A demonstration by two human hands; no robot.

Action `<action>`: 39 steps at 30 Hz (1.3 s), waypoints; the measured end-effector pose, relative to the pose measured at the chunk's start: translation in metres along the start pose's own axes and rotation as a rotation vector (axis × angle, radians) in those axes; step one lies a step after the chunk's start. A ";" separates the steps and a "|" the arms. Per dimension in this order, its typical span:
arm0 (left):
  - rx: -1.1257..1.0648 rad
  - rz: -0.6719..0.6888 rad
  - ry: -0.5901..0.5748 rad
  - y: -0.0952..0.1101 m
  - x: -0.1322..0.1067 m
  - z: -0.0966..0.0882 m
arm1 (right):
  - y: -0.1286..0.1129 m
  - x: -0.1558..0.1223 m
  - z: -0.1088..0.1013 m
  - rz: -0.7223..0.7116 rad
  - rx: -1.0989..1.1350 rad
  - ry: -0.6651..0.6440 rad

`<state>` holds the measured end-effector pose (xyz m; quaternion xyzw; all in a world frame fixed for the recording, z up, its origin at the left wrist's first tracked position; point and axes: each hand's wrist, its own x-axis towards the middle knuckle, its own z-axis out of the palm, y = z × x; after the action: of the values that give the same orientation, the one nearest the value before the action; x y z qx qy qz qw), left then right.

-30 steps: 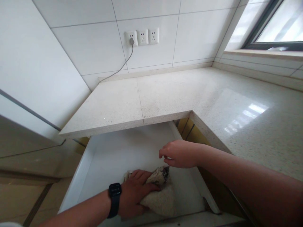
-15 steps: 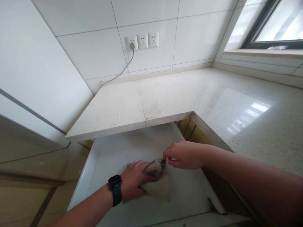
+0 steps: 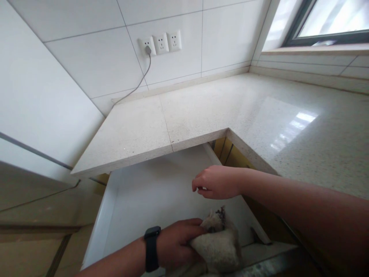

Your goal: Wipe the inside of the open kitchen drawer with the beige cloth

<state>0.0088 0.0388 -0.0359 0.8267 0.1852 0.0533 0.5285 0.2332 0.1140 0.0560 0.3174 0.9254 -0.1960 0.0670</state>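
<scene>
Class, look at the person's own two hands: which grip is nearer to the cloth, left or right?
Left. The left grip holds the cloth at its left side; the right grip is apart from it, over the drawer, just beyond the cloth's dark end.

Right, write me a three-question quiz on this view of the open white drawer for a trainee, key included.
1. True or false: the person's bare right hand is apart from the crumpled off-white cloth in their left hand.

2. Multiple choice: which of the three square white wall sockets holds the grey plug?
A) Leftmost
B) Middle
C) Rightmost

3. Fill in the blank: the rectangular black watch with a dark strap is worn on the person's ____ wrist.

Key: 1. True, with a visible gap between them. 2. A. 3. left.
</scene>
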 end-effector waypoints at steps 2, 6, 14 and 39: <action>0.018 0.035 -0.014 0.002 0.001 -0.001 | 0.000 0.000 0.000 -0.001 -0.001 -0.002; 0.150 -0.093 -0.156 0.002 -0.001 -0.010 | -0.001 -0.001 -0.001 0.006 -0.001 -0.009; 0.301 -0.206 -0.313 0.000 -0.018 -0.030 | 0.000 -0.002 -0.002 0.014 -0.011 -0.020; 0.700 -0.313 0.159 -0.047 -0.028 -0.064 | 0.004 -0.006 0.000 0.059 0.031 -0.063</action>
<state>-0.0475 0.1008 -0.0474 0.9122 0.3563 -0.0305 0.2002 0.2401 0.1132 0.0560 0.3391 0.9100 -0.2180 0.0968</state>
